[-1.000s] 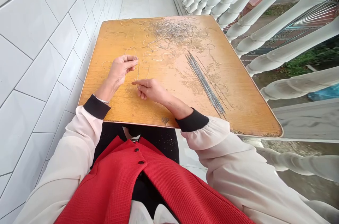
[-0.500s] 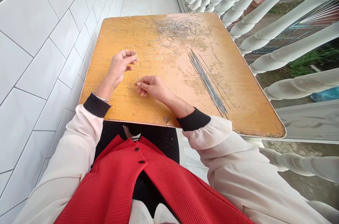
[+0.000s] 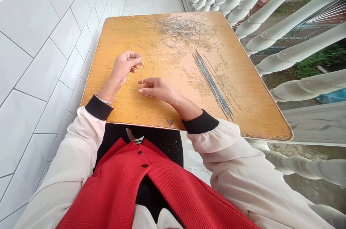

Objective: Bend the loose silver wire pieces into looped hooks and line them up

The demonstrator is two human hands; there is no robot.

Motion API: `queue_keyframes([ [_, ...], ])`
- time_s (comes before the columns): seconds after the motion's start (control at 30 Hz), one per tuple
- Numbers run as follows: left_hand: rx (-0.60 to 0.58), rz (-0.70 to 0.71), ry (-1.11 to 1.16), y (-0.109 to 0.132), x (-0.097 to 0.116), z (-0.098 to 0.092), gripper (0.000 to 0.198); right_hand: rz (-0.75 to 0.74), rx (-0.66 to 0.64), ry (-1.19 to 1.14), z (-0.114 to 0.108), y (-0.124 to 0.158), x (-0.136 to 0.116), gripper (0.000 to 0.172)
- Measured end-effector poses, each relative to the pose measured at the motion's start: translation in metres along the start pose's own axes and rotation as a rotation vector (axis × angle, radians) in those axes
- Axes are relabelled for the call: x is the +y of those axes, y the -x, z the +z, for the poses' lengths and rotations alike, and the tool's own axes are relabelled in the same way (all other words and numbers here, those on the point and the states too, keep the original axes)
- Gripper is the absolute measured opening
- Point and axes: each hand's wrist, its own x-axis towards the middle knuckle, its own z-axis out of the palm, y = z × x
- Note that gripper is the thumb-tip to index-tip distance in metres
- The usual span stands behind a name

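While left hand (image 3: 124, 69) pinches thin wire (image 3: 142, 76), right hand (image 3: 158, 90) beside it — wooden tabletop (image 3: 121, 117)

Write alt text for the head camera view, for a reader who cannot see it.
Over a wooden tabletop, the left hand pinches a thin pale strand while the right hand's fingertips reach toward it. A tangled pile of thin wire and a straight bundle of metal rods lie beyond.
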Motion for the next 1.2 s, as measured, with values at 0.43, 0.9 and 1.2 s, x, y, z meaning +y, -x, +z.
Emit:
queue_keyframes([
  [0.43,-0.209,-0.059,-0.061,0.010,-0.001,0.004,0.016,-0.201,0.110,-0.171,-0.025,0.002,-0.013,0.030],
  [0.9,-0.242,-0.074,-0.149,0.014,-0.003,0.010,0.021,-0.164,0.301,0.017,-0.009,-0.001,-0.009,0.027],
  [1.2,-0.248,-0.137,-0.157,0.016,-0.003,0.011,0.027,-0.153,0.300,0.034,-0.005,0.004,-0.011,0.013],
])
